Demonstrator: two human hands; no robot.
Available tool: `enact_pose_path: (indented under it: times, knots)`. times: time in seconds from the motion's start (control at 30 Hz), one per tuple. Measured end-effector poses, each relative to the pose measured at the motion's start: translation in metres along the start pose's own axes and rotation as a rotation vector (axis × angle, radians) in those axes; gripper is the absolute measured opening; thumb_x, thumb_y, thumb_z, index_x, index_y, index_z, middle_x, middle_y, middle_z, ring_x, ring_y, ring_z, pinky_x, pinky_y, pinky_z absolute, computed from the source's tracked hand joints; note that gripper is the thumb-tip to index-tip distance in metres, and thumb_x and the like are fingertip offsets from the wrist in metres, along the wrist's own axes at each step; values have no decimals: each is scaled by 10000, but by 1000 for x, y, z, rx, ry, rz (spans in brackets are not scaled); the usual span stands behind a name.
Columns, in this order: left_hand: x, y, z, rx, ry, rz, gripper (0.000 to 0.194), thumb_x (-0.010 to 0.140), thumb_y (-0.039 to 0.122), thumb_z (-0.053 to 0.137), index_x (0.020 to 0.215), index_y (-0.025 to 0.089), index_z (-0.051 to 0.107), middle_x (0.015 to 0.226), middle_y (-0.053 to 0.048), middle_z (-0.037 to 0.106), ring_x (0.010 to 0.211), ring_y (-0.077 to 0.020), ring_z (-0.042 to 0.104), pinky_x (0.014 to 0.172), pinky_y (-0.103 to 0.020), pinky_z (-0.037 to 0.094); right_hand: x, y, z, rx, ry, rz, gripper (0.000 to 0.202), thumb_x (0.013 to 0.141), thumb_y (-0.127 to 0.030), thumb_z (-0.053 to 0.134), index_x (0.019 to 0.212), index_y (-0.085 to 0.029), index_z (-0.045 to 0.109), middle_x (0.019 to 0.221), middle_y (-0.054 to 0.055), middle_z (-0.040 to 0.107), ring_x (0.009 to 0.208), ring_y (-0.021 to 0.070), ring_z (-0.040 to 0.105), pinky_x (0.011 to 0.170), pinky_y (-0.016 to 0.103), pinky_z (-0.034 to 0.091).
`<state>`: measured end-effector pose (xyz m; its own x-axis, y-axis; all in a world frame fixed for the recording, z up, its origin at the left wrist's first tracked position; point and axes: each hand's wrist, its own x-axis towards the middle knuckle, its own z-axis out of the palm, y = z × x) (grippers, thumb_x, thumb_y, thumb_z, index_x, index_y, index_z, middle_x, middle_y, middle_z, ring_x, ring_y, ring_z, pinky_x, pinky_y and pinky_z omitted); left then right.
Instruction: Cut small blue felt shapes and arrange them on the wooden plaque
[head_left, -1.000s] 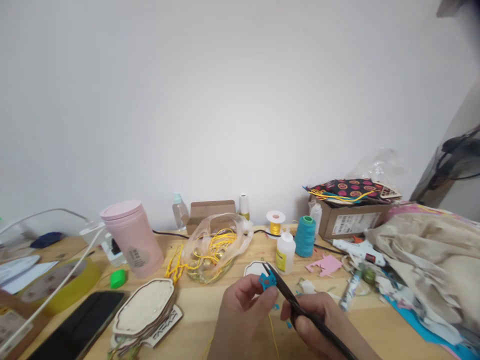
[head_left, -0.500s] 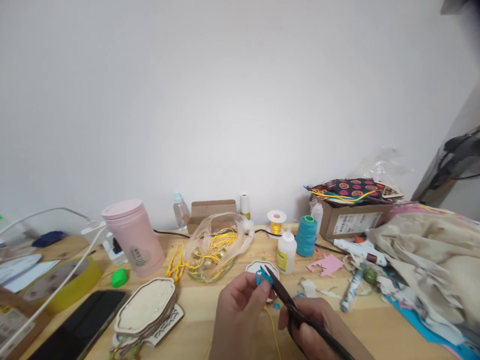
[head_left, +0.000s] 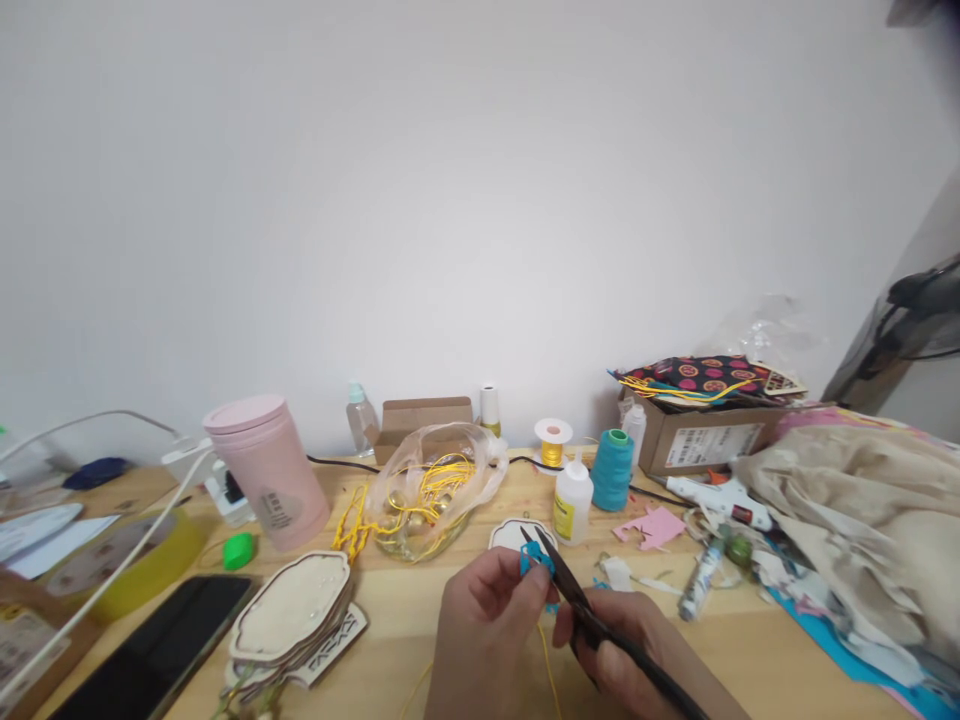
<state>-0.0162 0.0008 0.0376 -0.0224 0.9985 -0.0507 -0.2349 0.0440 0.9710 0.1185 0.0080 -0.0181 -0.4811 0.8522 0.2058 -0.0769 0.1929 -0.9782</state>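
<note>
My left hand [head_left: 491, 620] pinches a small blue cut-out piece [head_left: 534, 559] between thumb and fingertips. My right hand [head_left: 626, 650] is closed around the handles of dark scissors [head_left: 574, 595]. The scissor blades stand slightly apart, with their tips at the blue piece's upper edge. Behind the left fingertips, a pale wooden plaque with a scalloped edge [head_left: 504, 533] lies on the table, partly covered. A yellow cord [head_left: 550, 665] runs down below the hands. Small blue scraps [head_left: 600, 583] lie beside the scissors.
Behind the hands stand a glue bottle [head_left: 573, 505] and a teal thread cone [head_left: 612, 470]. Pink scrap [head_left: 651, 528], a glue gun [head_left: 724, 500] and cloth [head_left: 840, 490] lie to the right. Stacked plaques [head_left: 291, 610], a phone [head_left: 157, 650] and a pink cup [head_left: 266, 475] are on the left.
My left hand and the blue piece have shifted slightly right, and the piece looks turned. The scissor blades, nearly closed before, are now further apart.
</note>
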Motion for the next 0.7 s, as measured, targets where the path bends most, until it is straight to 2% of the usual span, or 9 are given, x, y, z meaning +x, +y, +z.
enact_pose_path:
  times: [0.23, 0.4, 0.53, 0.7]
  knots:
    - [2, -1, -1, 7, 14, 2, 178, 553, 295, 678, 504, 139, 609, 475, 5, 610, 500, -130, 520, 517, -213, 419, -1, -12, 0, -18, -15, -53, 495, 700, -643, 419, 700, -165, 548, 539, -46, 329, 437, 83, 250, 421, 210, 271]
    - [1, -1, -1, 12, -5, 16, 153, 570, 266, 668, 512, 135, 614, 487, 6, 615, 512, -128, 524, 524, -207, 421, -2, -24, -1, -34, -10, -6, 472, 714, -612, 444, 665, -150, 523, 512, -62, 322, 401, 56, 236, 373, 188, 214]
    - [1, 0, -2, 9, -33, 13, 147, 597, 252, 650, 516, 135, 613, 481, 11, 611, 508, -124, 524, 522, -205, 415, -4, -20, -3, -78, -18, 45, 489, 709, -618, 442, 668, -136, 515, 503, -62, 326, 375, 49, 241, 338, 191, 172]
    - [0, 1, -4, 36, -48, 0, 137, 611, 239, 637, 525, 135, 615, 498, 10, 614, 518, -123, 520, 538, -210, 410, -5, -9, -6, -79, -10, 32, 496, 700, -625, 444, 675, -136, 524, 486, -67, 330, 371, 46, 250, 344, 195, 171]
